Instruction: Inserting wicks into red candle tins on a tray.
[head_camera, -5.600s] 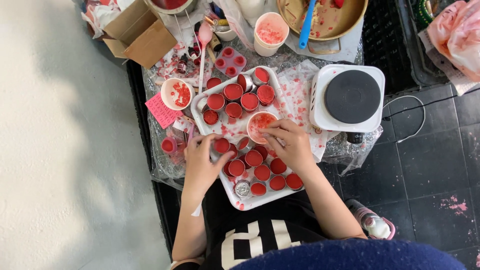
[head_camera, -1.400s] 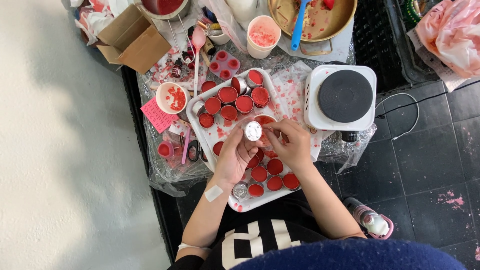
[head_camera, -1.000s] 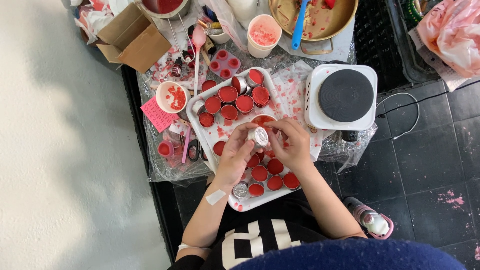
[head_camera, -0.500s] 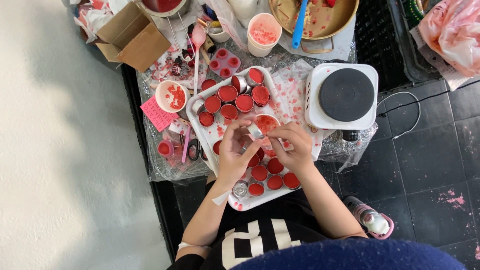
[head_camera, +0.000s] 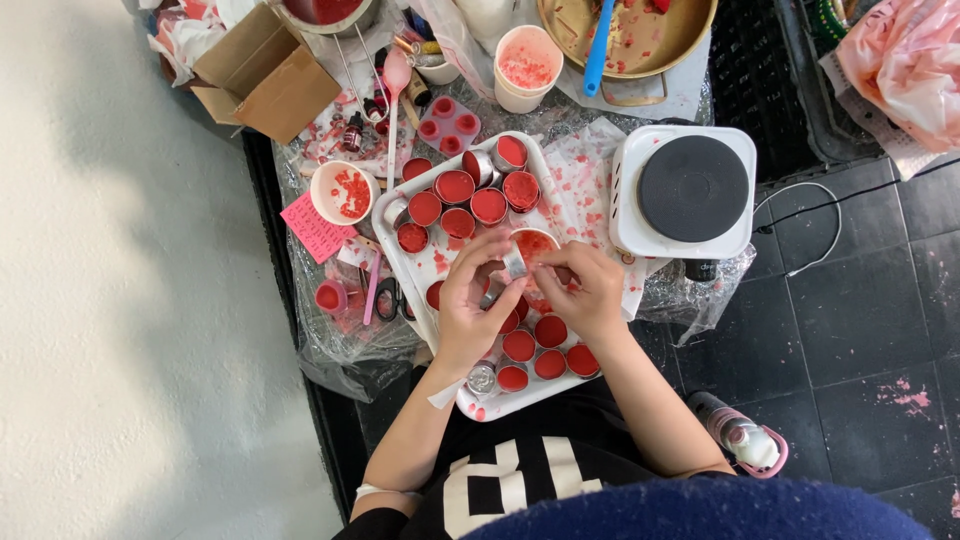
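Together the left hand (head_camera: 470, 310) and right hand (head_camera: 585, 295) pinch a small silver tin (head_camera: 515, 262), fingers closed on its rim, above the middle of the white tray (head_camera: 400, 265). Judging by this, it wants a level, steady hold so nothing smears. At ten o'clock lies a pink paper note (head_camera: 312, 226); at eleven, an open brown cardboard box (head_camera: 265, 75).

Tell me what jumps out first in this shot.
The white tray at the centre, packed with small round tins of red filling. Over it, the left hand and right hand hold one small silver tin between them. To the right sits a white hotplate with a black disc.
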